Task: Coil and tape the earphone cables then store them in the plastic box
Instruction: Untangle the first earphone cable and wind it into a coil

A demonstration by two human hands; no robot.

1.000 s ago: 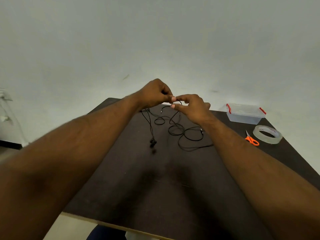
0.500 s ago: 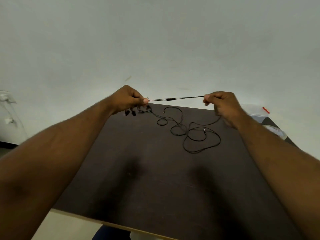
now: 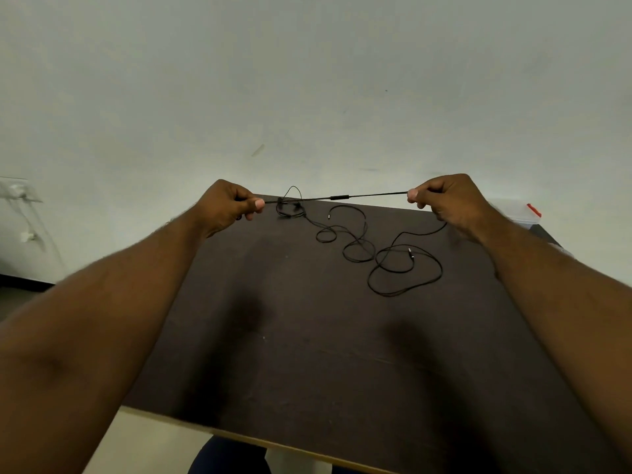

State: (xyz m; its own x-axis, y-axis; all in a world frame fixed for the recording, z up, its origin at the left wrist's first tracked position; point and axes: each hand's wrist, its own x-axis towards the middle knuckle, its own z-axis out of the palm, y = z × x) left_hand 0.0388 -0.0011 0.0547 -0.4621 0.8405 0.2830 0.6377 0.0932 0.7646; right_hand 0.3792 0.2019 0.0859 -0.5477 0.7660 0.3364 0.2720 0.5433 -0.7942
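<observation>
Two bare forearms reach out from the near edge of a dark brown worktop [image 3: 307, 354], its pale front edge running across the bottom of the view. Beyond them, loose loops of black earphone cable [image 3: 393, 265] lie on the worktop right of centre, a small metal plug showing among the coils and a second end lying free farther back.

Past the loops, both hands are raised above the far part of the worktop, knuckles toward the camera. The left hand [image 3: 225, 208] has its grip clamped on the cable, thumb and curled fingers pinching it at the left end. The right hand [image 3: 444, 200] is likewise closed on the cable, pinching it between thumb and forefinger at the right end. Between the two grips the cable runs taut and nearly level, with a slim inline remote [image 3: 339, 197] sitting on the stretched length nearer the right hand. A small tangle with the earbuds [image 3: 290, 208] hangs just beside the left hand. From under the right hand the slack drops to the coils below.

At the far right corner, partly hidden behind the right wrist, stands the clear plastic box [image 3: 513, 215] with a red clasp. A plain pale wall [image 3: 307, 80] fills the background.
</observation>
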